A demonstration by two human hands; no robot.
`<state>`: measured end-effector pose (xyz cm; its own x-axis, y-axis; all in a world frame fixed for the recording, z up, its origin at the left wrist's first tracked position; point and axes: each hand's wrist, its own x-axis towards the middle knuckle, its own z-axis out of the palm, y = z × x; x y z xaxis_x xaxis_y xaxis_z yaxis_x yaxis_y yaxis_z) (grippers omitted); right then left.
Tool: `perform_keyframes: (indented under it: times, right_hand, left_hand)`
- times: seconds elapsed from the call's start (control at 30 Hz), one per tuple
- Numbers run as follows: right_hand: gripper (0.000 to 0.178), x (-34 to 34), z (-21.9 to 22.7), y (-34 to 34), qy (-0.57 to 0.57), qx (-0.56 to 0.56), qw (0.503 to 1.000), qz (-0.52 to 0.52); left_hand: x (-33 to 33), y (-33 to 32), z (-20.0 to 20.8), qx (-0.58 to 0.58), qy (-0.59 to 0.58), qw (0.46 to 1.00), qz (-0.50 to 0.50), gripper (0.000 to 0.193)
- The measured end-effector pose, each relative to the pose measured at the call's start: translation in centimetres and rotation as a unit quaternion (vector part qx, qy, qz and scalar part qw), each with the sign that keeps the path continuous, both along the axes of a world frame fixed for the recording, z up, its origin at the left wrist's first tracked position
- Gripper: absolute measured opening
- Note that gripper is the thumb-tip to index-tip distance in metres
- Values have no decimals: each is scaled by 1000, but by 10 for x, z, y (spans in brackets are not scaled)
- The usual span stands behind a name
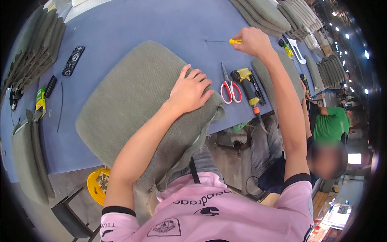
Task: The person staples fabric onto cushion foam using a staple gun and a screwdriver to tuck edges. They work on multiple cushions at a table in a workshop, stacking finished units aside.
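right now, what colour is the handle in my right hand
The handle is yellow, clearest in head view.

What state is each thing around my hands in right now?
Left hand: open, resting on the cushion
Right hand: gripping the yellow-handled tool
Yellow-handled tool: held, thin shaft pointing left
Cushion: bunched at its right corner
Scissors: lying flat, unheld
Air tool: lying down, hose attached
Yellow bucket: holding small bits

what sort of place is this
Probably an upholstery workshop or factory: a padded grey-green panel lies under the left hand, similar panels stand in stacks around the blue table, and a yellow-and-black tool lies there beside red-handled scissors.
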<state>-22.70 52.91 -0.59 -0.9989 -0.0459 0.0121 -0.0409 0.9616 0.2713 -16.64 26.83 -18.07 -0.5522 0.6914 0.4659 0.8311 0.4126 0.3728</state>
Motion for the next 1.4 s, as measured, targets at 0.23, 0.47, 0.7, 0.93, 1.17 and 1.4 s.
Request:
perform_keyframes:
  times: [0.23,0.47,0.7,0.93,1.17,1.4]
  right_hand:
    - [43,72,-90,15,128,-156,977,-64]
    - [33,210,-157,-15,204,-561,789,-148]
    - [37,305,-168,-67,175,-683,682,-196]
    - [39,221,-170,-41,271,-437,852,-97]
    - [44,141,-167,-27,212,-339,903,-154]
    - [43,120,-167,-25,209,-330,906,-160]
  left_hand:
    - [-8,-2,2,-5,21,1000,-14,35]
    - [4,-11,31,244,-151,958,-29,30]
    - [-20,-38,39,296,-197,932,77,23]
    - [-28,-35,22,224,-145,958,102,17]
    - [-30,-36,23,197,-130,966,104,14]
    - [-30,-37,25,176,-121,972,101,14]
